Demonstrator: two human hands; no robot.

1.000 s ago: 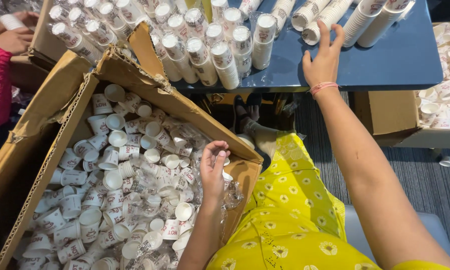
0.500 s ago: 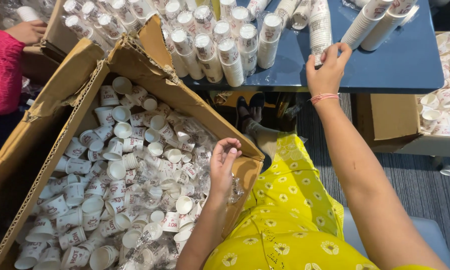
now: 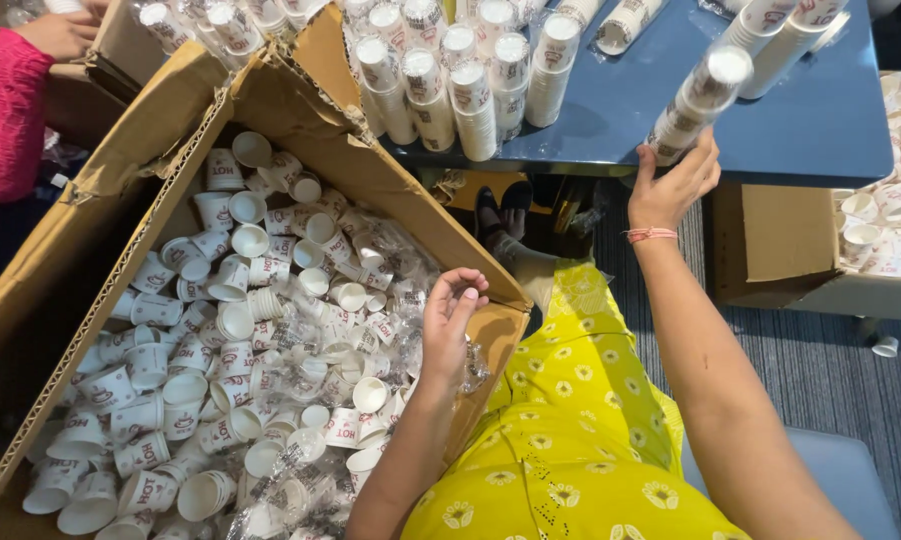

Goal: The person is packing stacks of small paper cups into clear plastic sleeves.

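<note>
— Right hand (image 3: 673, 185)?
— Gripping a wrapped stack of paper cups (image 3: 695, 102), tilted, at the near edge of the blue table (image 3: 820, 120).
— Left hand (image 3: 450, 318)?
— Empty, fingers loosely curled, hovering over the big cardboard box (image 3: 300, 110) of loose cups (image 3: 240, 330), near its right wall.
— Elsewhere?
— Upright wrapped stacks (image 3: 470, 80) on the table; a pink sleeve (image 3: 10, 120) far left.

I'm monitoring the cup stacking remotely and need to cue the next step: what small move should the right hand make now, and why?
Probably stand the wrapped cup stack upright on the blue table. The right hand holds it tilted over the table edge, beside upright stacks; the left hand hovers empty over the box of loose cups.
</note>
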